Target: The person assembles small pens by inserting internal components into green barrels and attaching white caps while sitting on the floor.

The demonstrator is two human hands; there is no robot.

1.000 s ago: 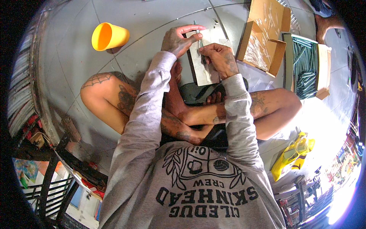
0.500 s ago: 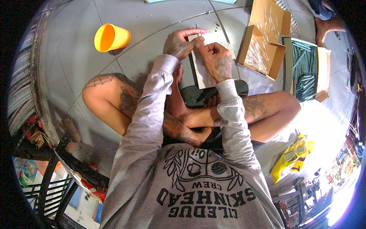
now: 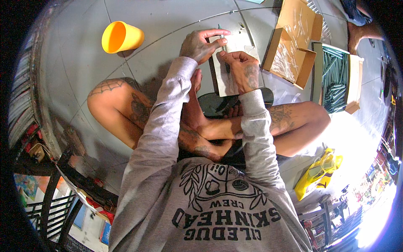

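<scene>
My left hand (image 3: pixel 200 45) pinches a slim pen (image 3: pixel 222 38) between thumb and fingers; its teal end sticks out beyond the fingertips. Just below, my right hand (image 3: pixel 242 67) is closed, thumb and fingertips together at the pen's near end. Whether they grip the pen itself or a small part of it is too small to make out. Both hands are over a white flat board or pad (image 3: pixel 228 86) on the floor, in front of my crossed legs.
To the right lies an open cardboard box (image 3: pixel 289 63) with thin clear-white tubes. Beside it stands a box of many dark green pen barrels (image 3: pixel 334 80). A yellow cup (image 3: pixel 123 38) lies at the left; a yellow plastic bag (image 3: pixel 319 174) is at lower right. Another person's leg (image 3: pixel 361 33) shows at far right.
My right hand has drawn slightly down and away from my left fingertips, so more of the pen shows between the hands. The left hand still pinches it.
</scene>
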